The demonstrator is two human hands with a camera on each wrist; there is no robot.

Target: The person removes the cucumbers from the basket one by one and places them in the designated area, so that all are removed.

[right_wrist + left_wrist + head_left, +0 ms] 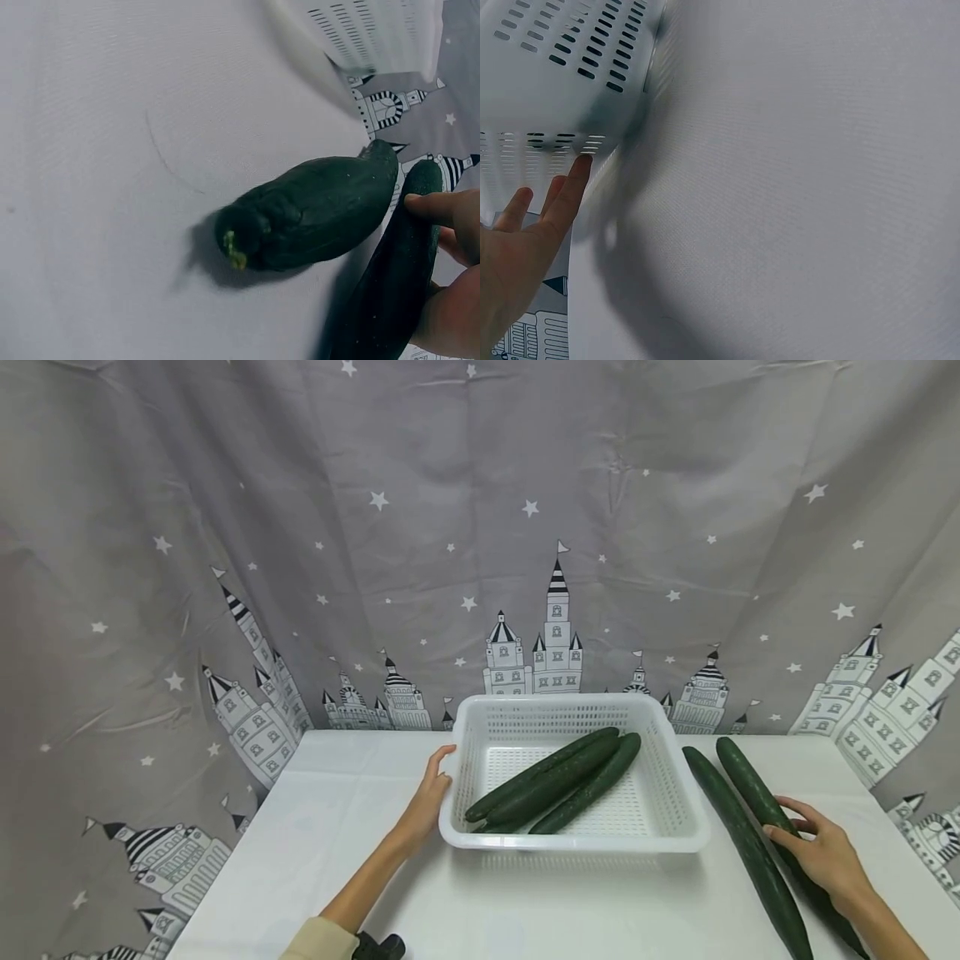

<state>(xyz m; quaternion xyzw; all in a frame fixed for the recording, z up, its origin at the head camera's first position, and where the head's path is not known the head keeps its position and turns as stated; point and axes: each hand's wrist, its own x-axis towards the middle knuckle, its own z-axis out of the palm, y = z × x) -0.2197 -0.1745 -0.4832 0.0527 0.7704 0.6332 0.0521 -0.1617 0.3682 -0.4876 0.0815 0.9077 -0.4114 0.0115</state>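
A white perforated plastic basket (pixel 577 843) stands on the table with several dark green cucumbers (pixel 558 781) lying slantwise inside. At its left side is my left hand (pixel 425 802), its fairly straight fingers (pixel 571 187) touching the basket wall (pixel 540 97). To the right of the basket two long cucumbers lie side by side on the table. My right hand (pixel 821 856) holds the outer cucumber (pixel 750 785) between thumb and fingers, around its middle. The inner cucumber (pixel 752 852) lies untouched beside it; the right wrist view shows its yellowish end close up.
A white cloth covers the table (pixel 570 910). Behind it hangs a grey curtain (pixel 420 568) printed with castles and stars. The basket's back rim stands close to the curtain. A black strap device (pixel 378 946) sits at my left wrist by the beige sleeve (pixel 321 941).
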